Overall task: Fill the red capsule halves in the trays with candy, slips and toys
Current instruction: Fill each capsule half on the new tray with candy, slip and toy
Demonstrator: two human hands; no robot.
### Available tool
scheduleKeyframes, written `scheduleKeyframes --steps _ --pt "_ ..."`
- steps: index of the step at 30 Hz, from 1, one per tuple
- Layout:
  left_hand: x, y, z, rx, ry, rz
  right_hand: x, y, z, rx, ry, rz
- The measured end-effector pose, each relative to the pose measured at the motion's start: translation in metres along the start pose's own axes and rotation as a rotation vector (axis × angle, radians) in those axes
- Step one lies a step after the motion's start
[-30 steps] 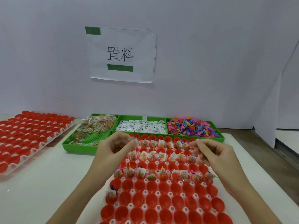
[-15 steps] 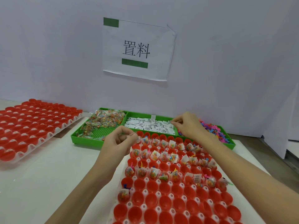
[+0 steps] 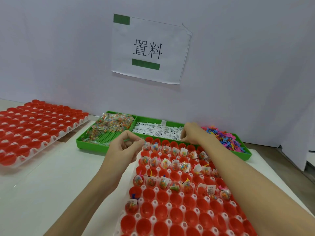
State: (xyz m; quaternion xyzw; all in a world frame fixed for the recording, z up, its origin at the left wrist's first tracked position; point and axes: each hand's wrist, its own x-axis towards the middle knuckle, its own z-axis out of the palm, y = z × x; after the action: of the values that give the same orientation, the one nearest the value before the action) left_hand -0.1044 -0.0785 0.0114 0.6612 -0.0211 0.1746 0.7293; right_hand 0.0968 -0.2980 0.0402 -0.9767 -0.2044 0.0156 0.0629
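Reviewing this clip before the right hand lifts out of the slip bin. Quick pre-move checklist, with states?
1. Right hand is over the white slips in the middle green bin: ok.
2. Slip actually pinched: cannot tell, fingertips hidden.
3. Left hand pinches something small at the tray's far left corner: ok; what it is, cannot tell.
4. Empty red capsule halves remain in the near rows: ok.
5. Candy packets and toys stocked in the side bins: ok.
6. Second tray at left sits apart from the arms: ok.
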Motion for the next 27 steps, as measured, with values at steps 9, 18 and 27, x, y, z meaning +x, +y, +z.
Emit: scheduleKeyframes --steps 9,18,27 --pt "-0.001 0.001 0.000 0.024 -0.058 -0.030 -0.009 0.007 0.002 0.281 0.131 0.085" --pt "-0.010 0.013 0.005 0.069 -0.237 -0.055 -0.069 -0.008 -0.012 0.635 0.276 -0.028" --pt "-0.030 0.023 0.031 0.179 -0.223 0.135 -0.179 -0.056 -0.016 0.759 0.251 -0.286"
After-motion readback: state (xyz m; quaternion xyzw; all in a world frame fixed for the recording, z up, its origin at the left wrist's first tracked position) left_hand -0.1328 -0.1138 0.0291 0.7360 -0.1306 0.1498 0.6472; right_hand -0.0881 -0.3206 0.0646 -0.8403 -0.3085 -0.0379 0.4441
